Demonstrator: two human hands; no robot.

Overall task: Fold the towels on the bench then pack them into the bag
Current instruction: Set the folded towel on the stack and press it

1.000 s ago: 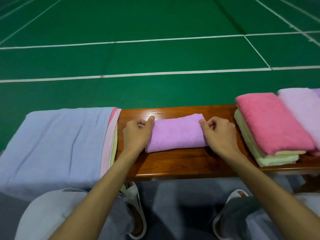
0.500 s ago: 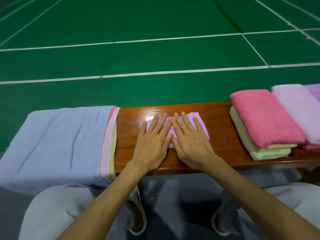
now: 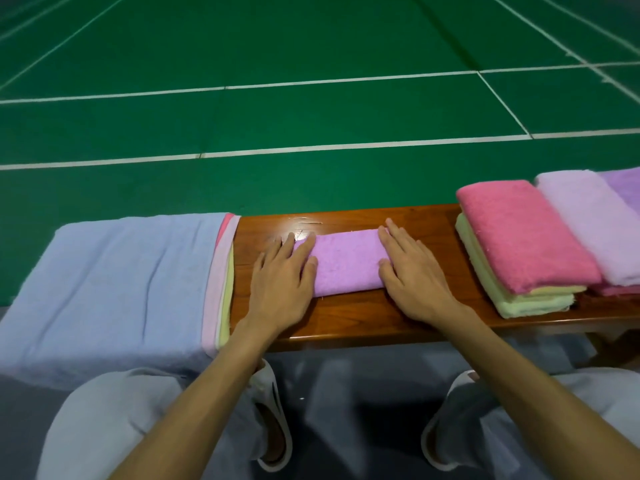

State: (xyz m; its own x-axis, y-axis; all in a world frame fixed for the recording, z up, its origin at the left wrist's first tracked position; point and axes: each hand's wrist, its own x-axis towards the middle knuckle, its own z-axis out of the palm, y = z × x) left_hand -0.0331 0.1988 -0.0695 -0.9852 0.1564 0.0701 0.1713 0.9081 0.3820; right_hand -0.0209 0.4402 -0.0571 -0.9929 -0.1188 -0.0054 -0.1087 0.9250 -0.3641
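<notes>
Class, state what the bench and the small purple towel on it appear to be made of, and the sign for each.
Bench: seemingly varnished wood; reddish-brown grain with glossy reflections and scratches.
Purple towel: probably soft terry cloth; matte, fuzzy, rounded at the fold.

The scene is evenly and fairly brightly lit from overhead, with saturated colours. A pale glare patch sits on the polished wooden surface point(image 3: 346, 317) just beyond the left hand point(image 3: 282, 271). Soft, short shadows lie under both hands and beneath the surface's near edge, where the floor turns dim. Wide-angle distortion bends the white court lines point(image 3: 311, 147) beyond the surface and stretches the frame's corners. Detail is slightly soft throughout, most of all at the edges.
</notes>
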